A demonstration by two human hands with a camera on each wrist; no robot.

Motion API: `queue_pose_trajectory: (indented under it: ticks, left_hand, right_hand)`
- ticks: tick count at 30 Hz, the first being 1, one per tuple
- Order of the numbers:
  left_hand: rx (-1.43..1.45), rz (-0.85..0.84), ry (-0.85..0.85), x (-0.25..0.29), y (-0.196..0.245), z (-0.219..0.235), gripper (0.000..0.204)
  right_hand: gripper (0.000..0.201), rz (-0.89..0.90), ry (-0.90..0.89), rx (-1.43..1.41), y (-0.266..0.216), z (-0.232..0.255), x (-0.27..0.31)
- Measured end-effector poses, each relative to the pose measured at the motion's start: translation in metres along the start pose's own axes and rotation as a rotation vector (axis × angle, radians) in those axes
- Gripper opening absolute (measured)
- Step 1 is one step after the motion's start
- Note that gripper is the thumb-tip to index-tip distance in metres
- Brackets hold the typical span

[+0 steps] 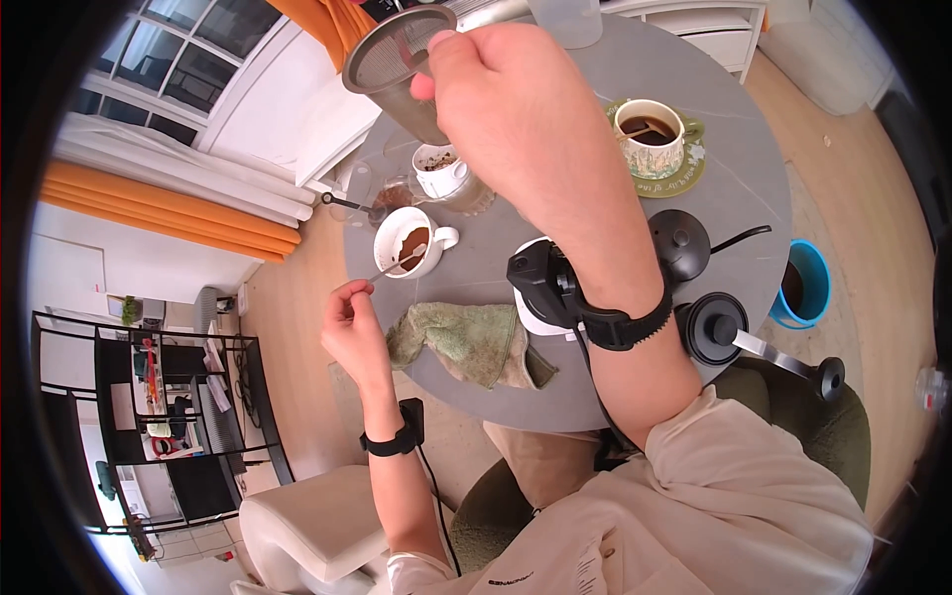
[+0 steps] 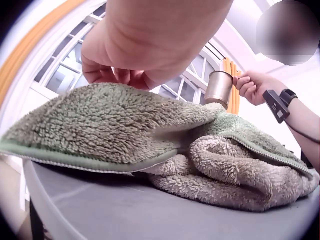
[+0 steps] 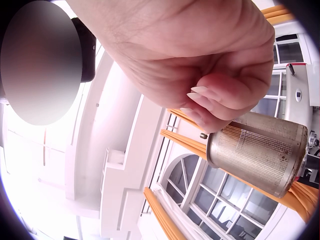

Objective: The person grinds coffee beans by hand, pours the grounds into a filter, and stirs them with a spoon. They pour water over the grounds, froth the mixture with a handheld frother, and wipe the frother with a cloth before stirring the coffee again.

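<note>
In the head view, the left hand point(image 1: 355, 332) pinches a thin spoon point(image 1: 389, 271) between thumb and fingertips. Its bowl dips into a white cup point(image 1: 385, 238) at 9 o'clock on the tabletop, over brown powder point(image 1: 416, 238). The right hand point(image 1: 511, 104) grips the rim side of a metal mesh filter point(image 1: 416, 111) with its fingers curled, raised toward 10 o'clock. Beneath it, a small white vessel point(image 1: 441, 180) holds brown grains. At 1 o'clock, a patterned cup point(image 1: 654, 159) of dark liquid stands on a green saucer point(image 1: 684, 180). A black kettle point(image 1: 682, 246) sits at 3 o'clock, a cranked canister point(image 1: 712, 329) at 4. The gray table point(image 1: 739, 188) also bears a green cloth point(image 1: 461, 342) at 7 o'clock. A blue bucket point(image 1: 815, 288) with dark contents stands on the wooden floor point(image 1: 288, 297). Orange curtains point(image 1: 164, 208) and black shelves point(image 1: 198, 486) lie toward 9 and 8.

In the left wrist view, the left hand's bent fingers are above the cloth, their tips partly hidden; the filter is upright at 2 o'clock, in the right hand.

In the right wrist view, 3 fingers curl close together; the thumb's grip seems hidden behind them. The filter lies tilted at 4 o'clock, against windows point(image 3: 227, 200).
</note>
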State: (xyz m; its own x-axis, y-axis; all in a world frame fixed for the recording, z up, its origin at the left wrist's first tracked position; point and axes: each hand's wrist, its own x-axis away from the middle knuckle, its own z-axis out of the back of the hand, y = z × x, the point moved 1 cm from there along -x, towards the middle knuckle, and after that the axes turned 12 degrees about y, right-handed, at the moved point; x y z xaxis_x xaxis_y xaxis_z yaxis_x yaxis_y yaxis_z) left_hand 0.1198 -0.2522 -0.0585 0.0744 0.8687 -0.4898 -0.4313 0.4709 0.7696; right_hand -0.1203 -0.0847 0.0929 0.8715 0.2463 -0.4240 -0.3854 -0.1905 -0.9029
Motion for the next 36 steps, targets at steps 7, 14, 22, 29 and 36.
queue_pose_trajectory:
  ticks: [7,14,22,29,36]
  left_hand:
    - [0.203,0.268,0.002,-0.008,-0.010,0.004,0.017]
    - [0.273,0.257,0.041,-0.010,-0.004,0.005,0.015]
    - [0.424,0.067,0.073,-0.031,0.064,-0.019,0.016]
    - [-0.226,-1.148,0.023,-0.015,0.105,-0.031,0.029]
    - [-0.110,-0.832,0.218,-0.020,0.081,-0.004,0.021]
  right_hand:
    - [0.042,0.031,-0.006,0.006,-0.001,0.001,0.001]
    - [0.042,0.080,0.032,-0.011,0.002,0.000,0.001]
    - [0.040,-0.010,0.000,0.004,-0.001,0.000,0.001]
    - [0.040,-0.037,-0.028,-0.002,-0.002,0.000,0.000]
    - [0.038,0.016,-0.008,0.008,0.001,0.000,0.000]
